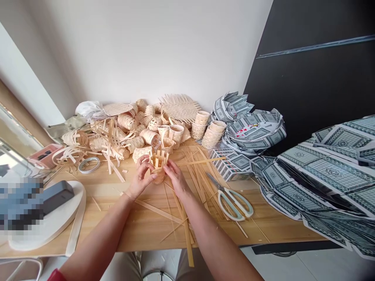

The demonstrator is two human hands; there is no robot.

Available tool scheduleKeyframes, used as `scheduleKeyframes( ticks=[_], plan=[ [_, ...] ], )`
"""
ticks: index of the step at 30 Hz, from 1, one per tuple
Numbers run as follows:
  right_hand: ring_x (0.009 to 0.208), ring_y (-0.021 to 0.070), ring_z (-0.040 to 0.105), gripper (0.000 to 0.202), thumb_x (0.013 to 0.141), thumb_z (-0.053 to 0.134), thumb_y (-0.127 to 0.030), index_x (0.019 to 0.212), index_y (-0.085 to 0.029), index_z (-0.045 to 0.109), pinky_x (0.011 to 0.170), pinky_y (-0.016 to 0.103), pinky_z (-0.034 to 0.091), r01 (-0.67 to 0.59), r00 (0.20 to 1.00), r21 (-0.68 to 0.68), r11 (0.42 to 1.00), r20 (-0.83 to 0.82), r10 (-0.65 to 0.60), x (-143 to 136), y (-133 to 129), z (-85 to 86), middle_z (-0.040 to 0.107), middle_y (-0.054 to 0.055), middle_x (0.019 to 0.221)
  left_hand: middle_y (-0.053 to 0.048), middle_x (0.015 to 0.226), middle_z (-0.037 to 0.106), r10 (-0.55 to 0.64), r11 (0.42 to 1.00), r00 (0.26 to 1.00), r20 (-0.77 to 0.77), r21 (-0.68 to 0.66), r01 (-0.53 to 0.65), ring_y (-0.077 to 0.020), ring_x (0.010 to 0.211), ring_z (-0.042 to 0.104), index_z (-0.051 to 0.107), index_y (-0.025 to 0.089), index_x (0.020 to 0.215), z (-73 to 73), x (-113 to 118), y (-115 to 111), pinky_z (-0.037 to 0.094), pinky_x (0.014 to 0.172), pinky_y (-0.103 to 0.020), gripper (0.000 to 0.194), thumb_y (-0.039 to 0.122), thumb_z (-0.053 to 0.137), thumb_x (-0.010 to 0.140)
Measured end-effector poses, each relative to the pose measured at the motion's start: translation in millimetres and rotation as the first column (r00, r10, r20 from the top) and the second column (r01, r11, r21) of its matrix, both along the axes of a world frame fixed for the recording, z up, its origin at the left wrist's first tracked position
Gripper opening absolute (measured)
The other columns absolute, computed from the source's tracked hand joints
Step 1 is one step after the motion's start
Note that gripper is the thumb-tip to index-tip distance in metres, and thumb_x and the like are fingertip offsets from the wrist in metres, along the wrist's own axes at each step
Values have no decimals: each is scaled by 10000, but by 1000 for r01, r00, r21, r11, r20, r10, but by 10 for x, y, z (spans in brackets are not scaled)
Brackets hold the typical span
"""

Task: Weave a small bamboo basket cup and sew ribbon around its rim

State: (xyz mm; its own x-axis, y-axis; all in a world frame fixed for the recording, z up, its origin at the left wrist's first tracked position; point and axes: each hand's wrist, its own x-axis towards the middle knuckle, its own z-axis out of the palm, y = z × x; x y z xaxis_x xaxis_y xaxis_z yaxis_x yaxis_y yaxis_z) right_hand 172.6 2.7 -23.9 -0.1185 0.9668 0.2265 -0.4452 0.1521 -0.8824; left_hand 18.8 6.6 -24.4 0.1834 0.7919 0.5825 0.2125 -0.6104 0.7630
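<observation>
Between my two hands, near the middle of the wooden table, is a small woven basket (158, 176) of pale strips, upright, with strip ends standing up around its rim. My left hand (141, 177) curls round its left side, thumb low on the front. My right hand (177, 179) grips the right side with fingertips at the upper edge. A long thin strip (205, 160) stretches rightward from beside my right fingers; whether it joins the basket I cannot tell. Loose strips (195, 175) lie scattered under and right of my hands. Scissors (231, 198) rest partly open beyond my right forearm.
Finished woven cups (213, 134) and a heap of woven pieces (125, 121) line the wall. A tape roll (89, 165) lies at left, near a dark device on a white stand (77, 203). Large folded-card structures (319, 168) crowd the right side, overhanging the table edge.
</observation>
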Motion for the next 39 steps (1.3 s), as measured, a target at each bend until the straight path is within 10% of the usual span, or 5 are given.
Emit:
scheduleKeyframes(
  ticks=[10, 31, 39],
  plan=[
    [1051, 223, 549, 349, 708, 598, -391, 1021, -236, 601, 855, 335, 449, 29, 1000, -58, 998, -8, -29, -4, -36, 64, 631, 16, 1077, -104, 1211, 442, 190, 954, 967, -170, 266, -140, -236, 1218, 406, 515, 189, 782, 7, 123, -69, 378, 992, -431, 149, 329, 530, 830],
    [999, 204, 550, 290, 675, 615, -322, 956, -248, 615, 853, 321, 429, -32, 999, -39, 999, -23, 31, 45, -41, 29, 641, -14, 1006, -63, 921, 573, 115, 991, 992, -48, 74, -112, -221, 1159, 441, 569, 193, 677, -1, 90, -52, 346, 992, -392, 285, 439, 525, 815],
    [968, 188, 568, 350, 664, 668, -419, 973, -266, 605, 804, 306, 442, -23, 999, -111, 994, 26, 26, 29, -25, 46, 641, -5, 1019, -85, 1157, 506, 2, 999, 989, 149, -45, 4, -208, 1157, 465, 501, 188, 780, -43, 69, 18, 409, 940, -356, 265, 440, 583, 769]
  ],
)
